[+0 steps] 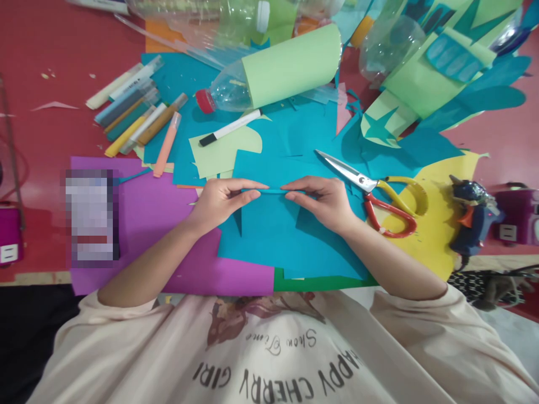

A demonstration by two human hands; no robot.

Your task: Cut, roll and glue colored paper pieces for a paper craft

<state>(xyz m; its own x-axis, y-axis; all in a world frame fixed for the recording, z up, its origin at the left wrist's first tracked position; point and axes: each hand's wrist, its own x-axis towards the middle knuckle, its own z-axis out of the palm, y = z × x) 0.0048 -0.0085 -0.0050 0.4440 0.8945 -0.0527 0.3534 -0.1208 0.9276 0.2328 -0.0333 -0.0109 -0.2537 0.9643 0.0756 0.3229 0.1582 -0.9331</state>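
A thin strip of blue paper (274, 191) is stretched level between my two hands, above a large blue paper sheet (295, 247). My left hand (225, 199) pinches its left end between thumb and fingers. At the other end my right hand (322, 199) pinches it the same way. Scissors (368, 188) with one yellow and one red handle lie with blades apart, just beyond my right hand. A light green paper piece (221, 154) is ahead of my left hand, with a black-capped white marker (231, 128) on it.
Several markers (135, 112) lie at the left, above purple paper (160, 219) and a blurred phone (91, 216). A red-capped plastic bottle (290, 67) wrapped in green paper lies behind. A green-and-blue paper craft (429, 84) stands back right. A blue glue gun (474, 219) sits on yellow paper (429, 252).
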